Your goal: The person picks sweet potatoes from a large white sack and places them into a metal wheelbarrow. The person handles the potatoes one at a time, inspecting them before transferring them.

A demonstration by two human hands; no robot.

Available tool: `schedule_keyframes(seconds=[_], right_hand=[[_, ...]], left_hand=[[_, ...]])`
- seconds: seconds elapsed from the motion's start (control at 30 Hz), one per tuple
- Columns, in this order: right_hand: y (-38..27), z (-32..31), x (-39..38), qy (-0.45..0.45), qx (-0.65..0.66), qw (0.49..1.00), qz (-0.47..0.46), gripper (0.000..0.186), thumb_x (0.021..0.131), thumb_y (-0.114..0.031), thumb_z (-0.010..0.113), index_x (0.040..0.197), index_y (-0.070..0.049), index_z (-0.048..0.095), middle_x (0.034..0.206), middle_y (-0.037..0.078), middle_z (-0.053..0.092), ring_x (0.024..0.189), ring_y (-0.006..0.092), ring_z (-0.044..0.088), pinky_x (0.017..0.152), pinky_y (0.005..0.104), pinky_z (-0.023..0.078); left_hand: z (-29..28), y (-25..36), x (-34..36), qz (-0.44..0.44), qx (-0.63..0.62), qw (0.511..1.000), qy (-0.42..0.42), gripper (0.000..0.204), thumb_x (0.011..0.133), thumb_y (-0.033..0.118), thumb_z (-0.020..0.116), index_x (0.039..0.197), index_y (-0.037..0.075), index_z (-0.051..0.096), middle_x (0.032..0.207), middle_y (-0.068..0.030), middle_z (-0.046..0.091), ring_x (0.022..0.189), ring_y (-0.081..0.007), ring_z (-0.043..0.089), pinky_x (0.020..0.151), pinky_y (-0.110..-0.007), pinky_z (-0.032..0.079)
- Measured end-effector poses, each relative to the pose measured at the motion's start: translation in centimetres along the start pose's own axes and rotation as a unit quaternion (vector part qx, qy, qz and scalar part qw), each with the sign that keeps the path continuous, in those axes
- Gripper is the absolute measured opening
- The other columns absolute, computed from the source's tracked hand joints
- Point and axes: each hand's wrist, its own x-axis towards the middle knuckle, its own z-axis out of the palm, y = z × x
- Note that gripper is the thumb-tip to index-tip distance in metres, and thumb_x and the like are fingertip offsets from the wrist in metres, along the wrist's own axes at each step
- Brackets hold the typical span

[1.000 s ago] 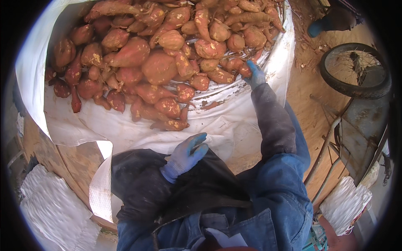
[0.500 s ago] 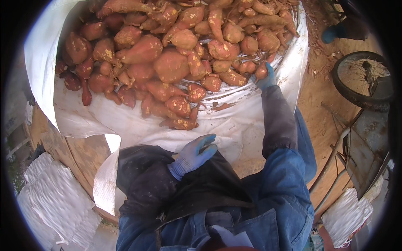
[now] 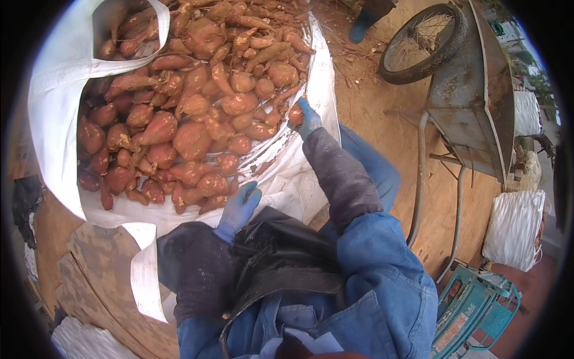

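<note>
A big heap of reddish-brown sweet potatoes (image 3: 192, 141) lies on a white woven sack sheet (image 3: 323, 90). At the heap's right edge, my right hand (image 3: 310, 121), in a blue-grey glove, is closed around a small roundish sweet potato (image 3: 295, 115). My left hand (image 3: 238, 207), in a matching glove, is at the near edge of the heap with its fingers apart and nothing visible in it. Several sweet potatoes are close to its fingertips, but I cannot tell whether it touches them.
A rusty wheelbarrow (image 3: 460, 90) with a spoked wheel (image 3: 421, 43) stands at the right. Beyond the sheet shows another person's blue boot (image 3: 361, 27). White sacks (image 3: 515, 230) and a teal metal machine (image 3: 472, 311) are at the lower right. Wooden boards (image 3: 107, 281) lie at the left.
My view has swung to the right, bringing more of the wheelbarrow and the teal machine into sight. My left hand has moved up to the heap; my right hand keeps its sweet potato.
</note>
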Motion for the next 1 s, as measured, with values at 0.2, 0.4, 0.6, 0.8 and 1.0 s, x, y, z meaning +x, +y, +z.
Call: schedule_keyframes(seconds=[0.2,0.4,0.6,0.8,1.0], right_hand=[[-7.3,-1.8,-5.2,-0.086,0.082,0.993,0.009,0.029,0.099,-0.045,0.064,0.092,-0.018,0.060,0.080,0.001,0.058,0.073,0.0182,0.057,0.062,0.0358,0.048],[-34.7,-8.1,-16.2,-0.101,0.068,0.952,-0.280,0.028,0.101,-0.040,0.061,0.103,-0.012,0.057,0.093,0.003,0.055,0.081,0.0194,0.054,0.071,0.0365,0.046],[-33.8,-9.1,-19.3,0.045,-0.001,0.965,-0.259,0.038,0.103,-0.035,0.058,0.126,-0.006,0.056,0.123,0.011,0.059,0.107,0.0261,0.060,0.091,0.0409,0.049],[-20.2,-1.7,-20.9,-0.073,-0.045,0.993,-0.078,0.053,0.106,-0.039,0.053,0.144,-0.003,0.051,0.143,0.017,0.057,0.124,0.0317,0.059,0.107,0.0463,0.047],[-14.5,11.6,-19.3,-0.287,-0.140,0.947,-0.031,0.053,0.106,-0.035,0.053,0.143,0.001,0.049,0.137,0.021,0.060,0.115,0.0304,0.065,0.099,0.0431,0.053]], left_hand=[[-0.7,-2.1,2.3,0.037,0.055,0.998,-0.006,0.046,0.099,0.031,0.065,0.128,-0.004,0.063,0.116,-0.0160,0.071,0.105,-0.0202,0.065,0.094,-0.034,0.050],[-0.7,-3.4,2.0,0.177,0.135,0.975,0.006,0.047,0.100,0.036,0.058,0.126,-0.002,0.064,0.114,-0.0210,0.071,0.105,-0.0274,0.068,0.092,-0.039,0.051],[-0.8,-1.3,0.5,0.073,0.111,0.991,-0.013,0.062,0.092,0.053,0.063,0.128,0.003,0.065,0.112,-0.0199,0.073,0.105,-0.0300,0.070,0.094,-0.039,0.051],[-1.7,-2.7,-0.8,0.077,0.102,0.992,0.014,0.064,0.091,0.056,0.061,0.124,0.002,0.067,0.112,-0.0213,0.073,0.106,-0.0328,0.070,0.094,-0.041,0.051],[-3.5,-4.1,-1.6,0.045,0.127,0.990,0.032,0.058,0.094,0.046,0.065,0.129,0.001,0.064,0.121,-0.0226,0.069,0.113,-0.0343,0.067,0.096,-0.040,0.052]])
